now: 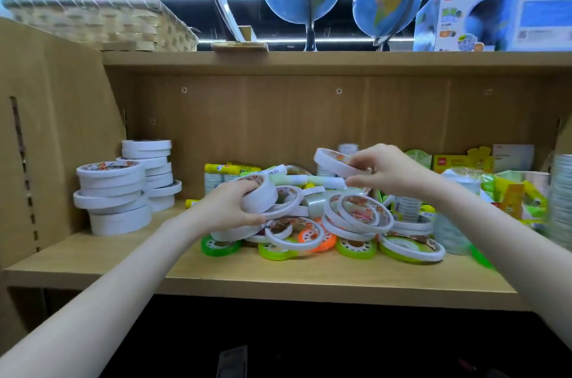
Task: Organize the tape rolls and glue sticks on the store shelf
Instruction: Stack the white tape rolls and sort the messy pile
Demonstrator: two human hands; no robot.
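Tape rolls (325, 223) lie heaped on the shelf (278, 278). Left hand (227, 210) grips a white roll (258, 195); at its 2 o'clock, right hand (387, 170) pinches another roll (332, 162).

Both bare forearms reach forward and inward from the lower corners of the view, the left arm rising from the bottom left, the right arm from the right edge. The left hand (230, 209) lies knuckles up, its fingers (244, 189) and thumb curled round a white tape roll (260, 195). The right hand (388, 170) sits higher and a little further forward, wrist slightly bent, pinching a second white tape roll (332, 162) between thumb and fingertips. The two hands are near one another but apart.
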